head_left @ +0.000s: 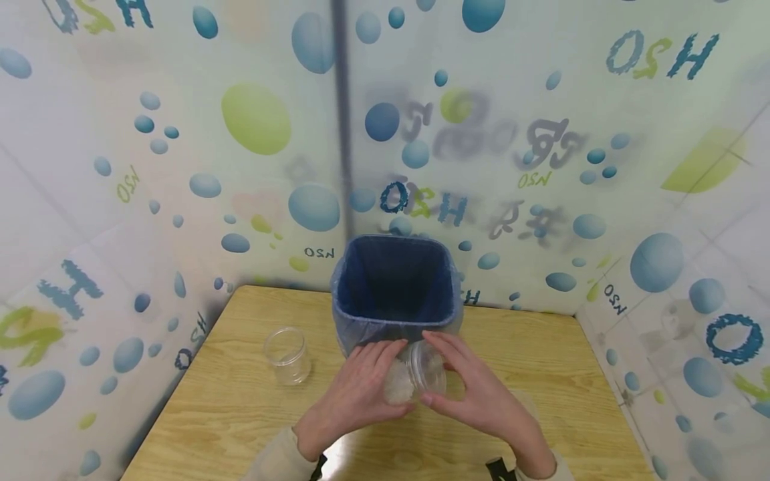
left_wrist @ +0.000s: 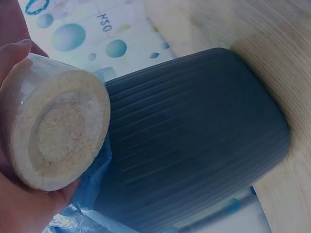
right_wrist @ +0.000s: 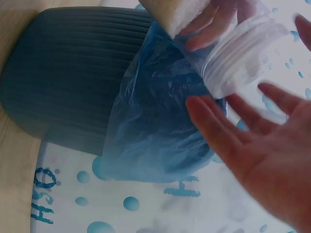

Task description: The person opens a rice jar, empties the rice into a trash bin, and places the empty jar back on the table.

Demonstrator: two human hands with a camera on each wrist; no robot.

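Observation:
My left hand [head_left: 355,384] grips a clear jar [head_left: 398,384] of pale, rice-like grains, tilted on its side in front of the bin. The left wrist view shows the jar's round bottom [left_wrist: 60,131], with grains packed against it. A ridged, clear round end [right_wrist: 238,60] of the jar points toward my right hand [head_left: 481,391]. Thumb and fingers of that hand are spread around this end; in the right wrist view the fingers [right_wrist: 218,124] are extended, their tips close to its rim. To the left, an upright clear jar [head_left: 289,357] stands on the table.
A dark blue bin [left_wrist: 194,131] stands at the table's back, just beyond my hands. Its blue plastic bag [right_wrist: 155,126] is folded over the rim and hangs outside. Patterned walls [head_left: 511,167] border the wooden table [head_left: 228,427] at the back and sides.

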